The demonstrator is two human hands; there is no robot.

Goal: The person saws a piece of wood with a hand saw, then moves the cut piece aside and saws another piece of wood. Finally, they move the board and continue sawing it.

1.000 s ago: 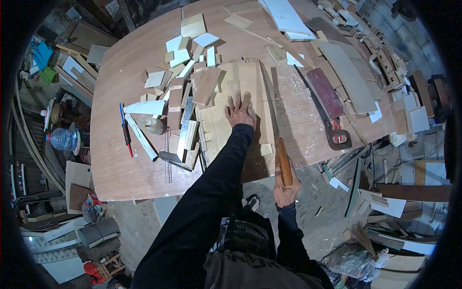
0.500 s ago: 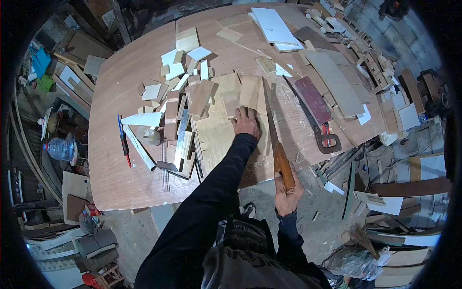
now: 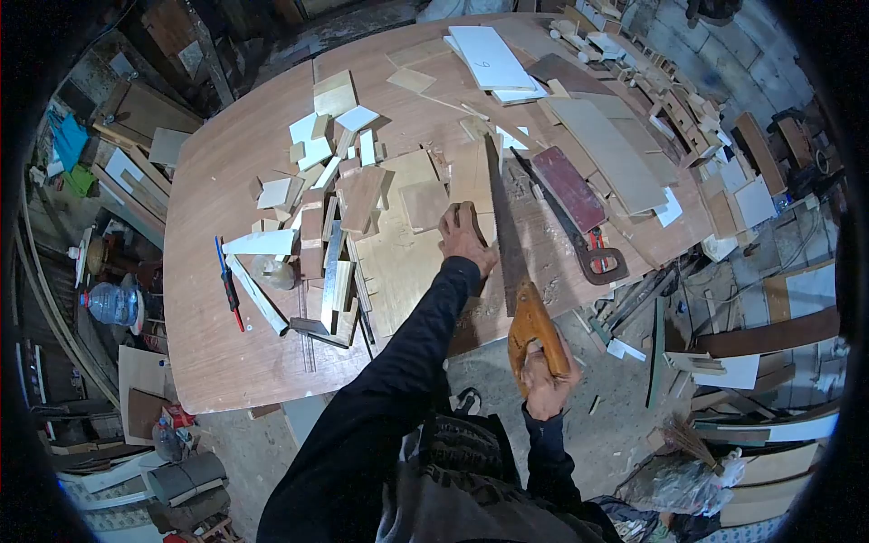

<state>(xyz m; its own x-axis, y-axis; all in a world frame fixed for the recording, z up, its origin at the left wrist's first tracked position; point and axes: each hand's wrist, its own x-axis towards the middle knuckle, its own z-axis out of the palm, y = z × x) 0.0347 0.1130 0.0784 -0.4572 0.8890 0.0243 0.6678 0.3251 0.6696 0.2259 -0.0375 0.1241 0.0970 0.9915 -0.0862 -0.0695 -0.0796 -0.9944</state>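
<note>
My left hand (image 3: 467,240) presses down on a pale wooden board (image 3: 471,170), its fingers bent and close together on the surface. Along the board's right edge runs the blade of a handsaw (image 3: 510,258), pointing away from me. My right hand (image 3: 549,385) is wrapped round the saw's brown wooden handle, just off the near edge of the table. The saw leans so that the side of its handle and blade faces up. A small square wood piece (image 3: 423,206) lies left of the board, on a larger plywood sheet (image 3: 398,281).
Wood offcuts (image 3: 335,90) and a clear glass jar (image 3: 276,271) lie left on the table (image 3: 217,362). To the right are a black-handled saw (image 3: 605,265), a dark red block (image 3: 568,188) and long boards (image 3: 606,154). White panels (image 3: 491,59) lie at the back.
The handsaw has tilted from nearly edge-on to showing its side, and its handle has turned with my right hand. My left hand stays on the board; the whole view has shifted slightly.
</note>
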